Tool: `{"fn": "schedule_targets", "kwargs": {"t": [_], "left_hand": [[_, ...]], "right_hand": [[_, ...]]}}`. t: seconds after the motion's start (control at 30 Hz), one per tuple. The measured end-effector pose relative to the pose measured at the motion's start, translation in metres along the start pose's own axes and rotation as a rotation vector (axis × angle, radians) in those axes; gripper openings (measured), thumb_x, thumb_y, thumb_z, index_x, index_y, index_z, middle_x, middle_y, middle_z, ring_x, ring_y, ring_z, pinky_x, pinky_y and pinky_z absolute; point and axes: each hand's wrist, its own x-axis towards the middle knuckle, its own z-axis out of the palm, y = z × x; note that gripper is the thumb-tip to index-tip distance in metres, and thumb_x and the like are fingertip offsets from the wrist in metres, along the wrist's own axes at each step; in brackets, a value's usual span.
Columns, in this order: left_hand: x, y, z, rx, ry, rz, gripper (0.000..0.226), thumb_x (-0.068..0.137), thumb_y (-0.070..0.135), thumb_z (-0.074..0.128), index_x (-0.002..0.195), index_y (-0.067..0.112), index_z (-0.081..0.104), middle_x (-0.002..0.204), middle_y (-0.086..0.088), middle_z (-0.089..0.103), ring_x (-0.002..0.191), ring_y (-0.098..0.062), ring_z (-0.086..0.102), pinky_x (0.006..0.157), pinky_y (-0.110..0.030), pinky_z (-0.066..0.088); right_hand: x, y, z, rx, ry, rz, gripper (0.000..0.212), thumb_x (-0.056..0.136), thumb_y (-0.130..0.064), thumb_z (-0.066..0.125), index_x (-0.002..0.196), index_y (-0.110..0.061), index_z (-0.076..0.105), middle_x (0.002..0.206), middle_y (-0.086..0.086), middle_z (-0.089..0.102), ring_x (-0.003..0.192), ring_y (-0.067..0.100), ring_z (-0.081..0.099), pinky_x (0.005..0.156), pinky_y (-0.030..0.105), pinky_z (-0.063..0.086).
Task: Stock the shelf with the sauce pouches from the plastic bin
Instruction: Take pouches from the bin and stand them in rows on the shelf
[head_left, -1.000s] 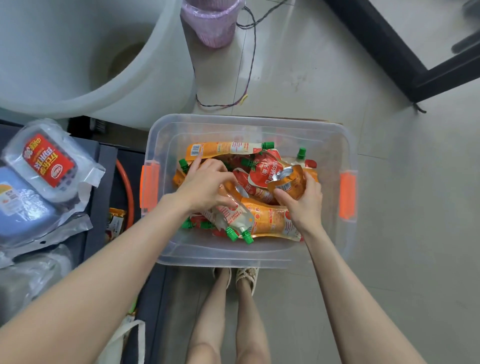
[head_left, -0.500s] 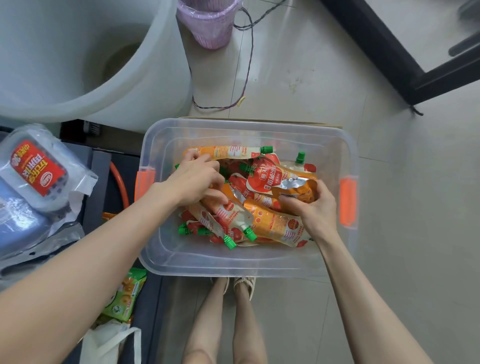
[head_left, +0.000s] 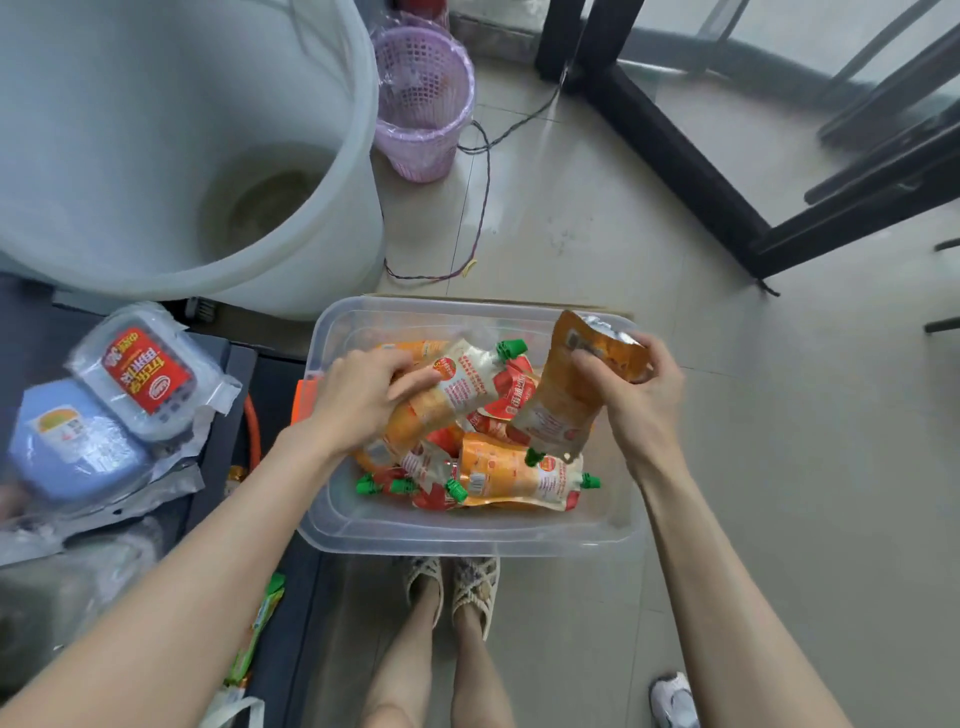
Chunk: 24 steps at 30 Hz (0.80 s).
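Observation:
A clear plastic bin (head_left: 467, 535) with orange handles sits on the floor and holds several orange and red sauce pouches with green caps. My left hand (head_left: 358, 395) grips an orange-and-white sauce pouch (head_left: 457, 384), raised over the pile with its green cap pointing away from me. My right hand (head_left: 634, 395) grips another orange pouch (head_left: 566, 400) by its flat bottom end, held above the bin with the spout hanging down. More pouches (head_left: 509, 475) lie loose in the bin's bottom. The shelf is not clearly in view.
A large white tub (head_left: 182, 145) and a purple mesh basket (head_left: 421, 98) stand beyond the bin. Wrapped food packs (head_left: 145, 379) lie on a dark surface at the left. A cable (head_left: 483, 197) trails over the tiles. Black frame legs (head_left: 675, 150) cross the upper right. My sandalled feet (head_left: 452, 592) stand behind the bin.
Both hands have lifted out of the pile, each raising a pouch. The right pouch now hangs spout down above the bin. The camera has tilted up, showing more floor.

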Motion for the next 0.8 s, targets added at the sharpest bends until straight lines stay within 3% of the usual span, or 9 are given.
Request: {"fn": "schedule_targets", "kwargs": {"t": [0.07,0.1,0.17,0.27,0.5,0.63,0.7,0.8], "left_hand": [[-0.026,0.015,-0.012,-0.132,0.074,-0.100,0.036,0.090,0.048,0.050,0.063,0.025,0.054,0.063,0.011,0.056,0.063,-0.010,0.054,0.053,-0.023,0.034],[-0.040,0.023,-0.018,-0.200,0.103,-0.134,0.034,0.091,0.044,0.051,0.062,0.027,0.052,0.061,0.014,0.055,0.063,-0.005,0.054,0.061,-0.022,0.040],[-0.068,0.038,-0.027,-0.328,0.133,-0.184,0.025,0.094,0.039,0.050,0.073,0.028,0.059,0.068,0.017,0.060,0.070,-0.002,0.058,0.078,-0.032,0.046],[-0.110,0.058,-0.040,-0.534,0.156,-0.245,0.016,0.094,0.040,0.047,0.090,0.032,0.060,0.082,0.018,0.066,0.080,-0.002,0.066,0.065,-0.023,0.049],[-0.199,0.092,-0.051,-1.026,0.402,-0.445,0.011,0.094,0.035,0.050,0.102,0.028,0.056,0.105,0.005,0.069,0.097,-0.013,0.067,0.083,-0.039,0.055],[-0.246,0.123,-0.042,-1.241,0.583,-0.549,0.015,0.098,0.032,0.045,0.107,0.023,0.052,0.115,-0.006,0.064,0.103,-0.017,0.063,0.090,-0.045,0.052],[-0.270,0.142,-0.039,-1.378,0.638,-0.528,0.023,0.098,0.030,0.045,0.116,0.017,0.052,0.116,-0.008,0.064,0.103,-0.017,0.064,0.085,-0.038,0.054],[-0.311,0.165,-0.042,-1.522,0.707,-0.420,0.033,0.089,0.022,0.060,0.121,0.017,0.054,0.114,-0.004,0.068,0.103,-0.015,0.066,0.079,-0.029,0.056]], "right_hand": [[-0.011,-0.018,-0.004,0.020,0.015,0.017,0.031,0.067,-0.020,0.083,0.089,-0.026,0.062,0.084,-0.003,0.067,0.074,0.008,0.063,0.060,0.021,0.053],[-0.019,-0.027,-0.006,0.026,0.013,0.045,0.032,0.068,-0.018,0.083,0.089,-0.025,0.060,0.088,0.001,0.066,0.078,0.014,0.064,0.060,0.025,0.055],[-0.036,-0.044,-0.010,0.064,-0.008,0.110,0.035,0.071,-0.016,0.081,0.094,-0.020,0.056,0.096,0.008,0.062,0.083,0.022,0.065,0.058,0.032,0.057],[-0.066,-0.067,-0.015,0.136,-0.056,0.162,0.034,0.075,-0.013,0.077,0.102,-0.016,0.057,0.094,0.006,0.066,0.078,0.020,0.069,0.057,0.030,0.057],[-0.131,-0.104,-0.022,0.270,-0.179,0.296,0.020,0.081,-0.016,0.071,0.097,-0.006,0.066,0.095,0.014,0.071,0.081,0.024,0.072,0.060,0.029,0.057],[-0.166,-0.115,-0.025,0.374,-0.348,0.414,0.017,0.080,0.000,0.066,0.097,0.000,0.062,0.086,0.015,0.071,0.073,0.027,0.072,0.058,0.035,0.059],[-0.183,-0.121,-0.028,0.399,-0.453,0.464,0.025,0.080,0.003,0.063,0.105,0.002,0.059,0.093,0.018,0.069,0.077,0.030,0.070,0.065,0.042,0.061],[-0.213,-0.131,-0.033,0.402,-0.626,0.487,0.042,0.075,0.000,0.064,0.116,0.006,0.057,0.106,0.021,0.066,0.091,0.033,0.067,0.086,0.048,0.055]]}}
